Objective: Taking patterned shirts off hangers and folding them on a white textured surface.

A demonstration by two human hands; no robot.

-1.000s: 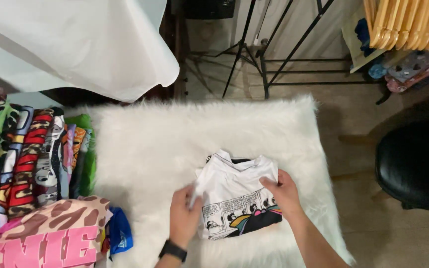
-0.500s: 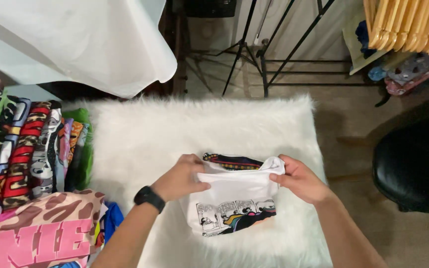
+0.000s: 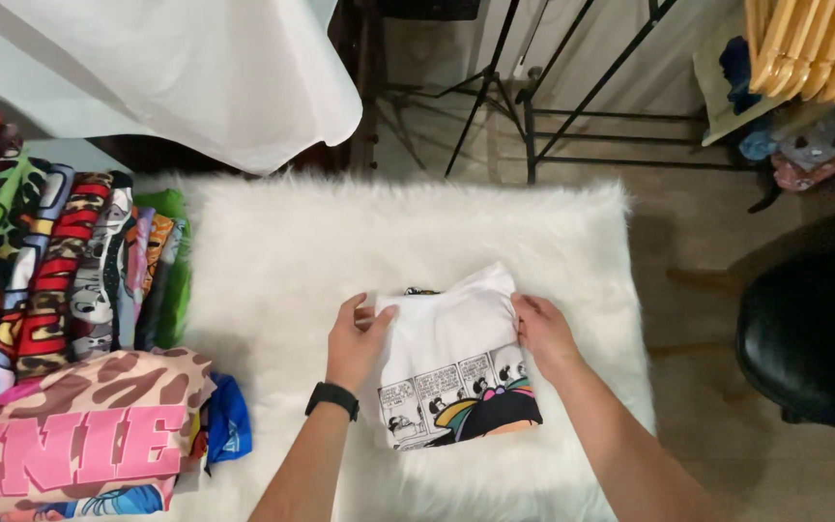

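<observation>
On the white furry cover point(image 3: 273, 251), close below the camera, a folded white shirt point(image 3: 451, 362) with a comic-strip print along its near edge lies between the two hands, so it sits straight ahead of the person with neither hand having to reach; its longer side runs away from the body, tipped a little to the right at the far corner. The left hand point(image 3: 355, 340), a black watch point(image 3: 331, 398) on its wrist, curls its fingers over the shirt's left edge, and the right hand point(image 3: 543, 333) lies flatter against the right edge, fingers on the cloth; both are closed lightly on the fabric rather than spread wide, and both are about equally near to it. Half a second ago the hands were gripping the top fold higher up and drawing it across; now that fold is laid down, the bundle is narrower and squarer, and the hands have dropped to its sides. Further left a stack of bright printed shirts point(image 3: 60, 271) stands just beside the cover, with a pink leopard-print garment point(image 3: 70, 435) nearest the body. Beyond the cover a white sheet point(image 3: 176, 77) hangs down, black stand legs point(image 3: 553, 106) cross the floor, and a black stool point(image 3: 814, 329) stands well apart on the right
</observation>
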